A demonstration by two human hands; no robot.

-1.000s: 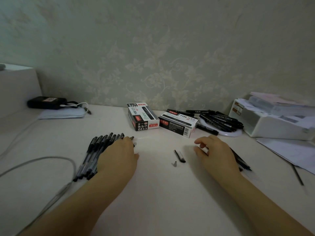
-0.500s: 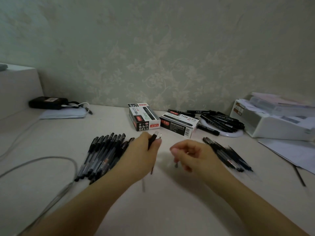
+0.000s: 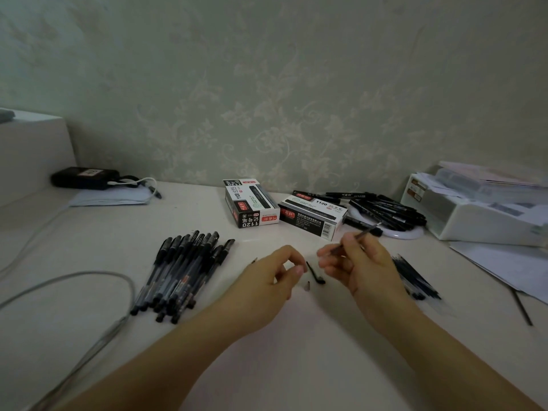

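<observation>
My right hand pinches a thin dark pen refill that points up and to the right. My left hand has its thumb and fingers curled together in a pinch. It seems to hold a clear pen barrel, of which only a dark tip shows beside the knuckles. On the table between the hands lie a black pen cap and a small dark tip piece. To the left lies a row of capped black pens. A pile of dark pens or refills is partly hidden behind my right hand.
Two black-and-white pen boxes stand near the wall, with loose black markers on a white plate. A white tray of papers is at the right, loose sheets beside it. A grey cable loops at the left.
My right hand has moved right and up and now holds the thin refill. My left hand has dropped lower, and the capped pen it held up is gone from view.
</observation>
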